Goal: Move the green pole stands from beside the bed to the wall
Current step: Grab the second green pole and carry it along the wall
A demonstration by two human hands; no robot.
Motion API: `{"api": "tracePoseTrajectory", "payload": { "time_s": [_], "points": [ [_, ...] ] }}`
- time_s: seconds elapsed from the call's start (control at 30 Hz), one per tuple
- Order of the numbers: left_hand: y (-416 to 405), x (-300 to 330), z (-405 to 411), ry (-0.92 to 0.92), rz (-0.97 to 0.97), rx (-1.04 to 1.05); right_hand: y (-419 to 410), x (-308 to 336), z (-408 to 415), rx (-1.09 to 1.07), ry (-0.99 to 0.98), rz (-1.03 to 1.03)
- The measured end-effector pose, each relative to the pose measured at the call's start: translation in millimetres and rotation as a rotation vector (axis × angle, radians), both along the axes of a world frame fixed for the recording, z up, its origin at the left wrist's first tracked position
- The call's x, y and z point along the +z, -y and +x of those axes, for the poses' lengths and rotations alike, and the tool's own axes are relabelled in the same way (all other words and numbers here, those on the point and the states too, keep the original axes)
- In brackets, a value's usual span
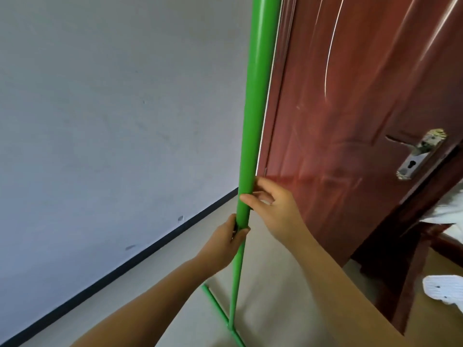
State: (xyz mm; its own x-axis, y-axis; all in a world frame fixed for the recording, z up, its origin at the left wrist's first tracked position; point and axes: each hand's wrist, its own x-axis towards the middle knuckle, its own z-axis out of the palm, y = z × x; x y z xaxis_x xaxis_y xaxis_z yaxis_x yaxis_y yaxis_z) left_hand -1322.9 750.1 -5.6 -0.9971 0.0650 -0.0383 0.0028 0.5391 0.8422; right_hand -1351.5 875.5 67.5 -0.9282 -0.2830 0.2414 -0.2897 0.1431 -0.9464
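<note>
A plain pale grey-white wall (pixel 112 108) fills the left half of the view, marked by a few faint scuffs and small chips low down. A dark skirting strip (pixel 140 256) runs along its foot, slanting down toward the lower left. Below it lies a smooth, light beige floor (pixel 200 246). On the right stands a glossy reddish-brown door (pixel 338 121) with raised panel mouldings; bright streaks of light reflect off its surface. A silver lever handle (pixel 418 152) with a keyhole plate sits near its right edge. Past the door, at the far right edge, white fabric (pixel 443 291) shows, too little of it visible to identify.
</note>
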Motion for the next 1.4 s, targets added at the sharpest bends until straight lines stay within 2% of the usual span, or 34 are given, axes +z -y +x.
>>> {"api": "tracePoseTrajectory", "payload": {
  "time_s": [0.23, 0.43, 0.57, 0.93, 1.2, 1.4],
  "points": [
    [57.8, -0.2, -76.0, 0.015, -0.003, 0.107, 63.5, 0.3, -88.8, 0.093, 0.038, 0.024],
    [98.7, -2.6, -133.2, 0.013, 0.012, 0.285, 112.9, 1.3, -164.1, 0.231, 0.005, 0.035],
    [116.9, -5.1, -174.1, 0.005, 0.054, 0.483, 145.6, 2.0, -222.8, 0.401, -0.03, 0.064],
    [121.0, 5.4, -285.6, -0.089, 0.129, 1.186, 220.8, 16.8, -356.5, 0.891, -0.167, 0.162],
    [141.8, 5.2, -336.3, -0.067, 0.108, 1.362, 261.5, 15.4, -412.5, 1.108, -0.24, 0.156],
    [150.0, -7.2, -355.2, -0.125, 0.024, 1.47, 287.4, 16.6, -440.6, 1.344, -0.263, 0.159]
  ]
}}
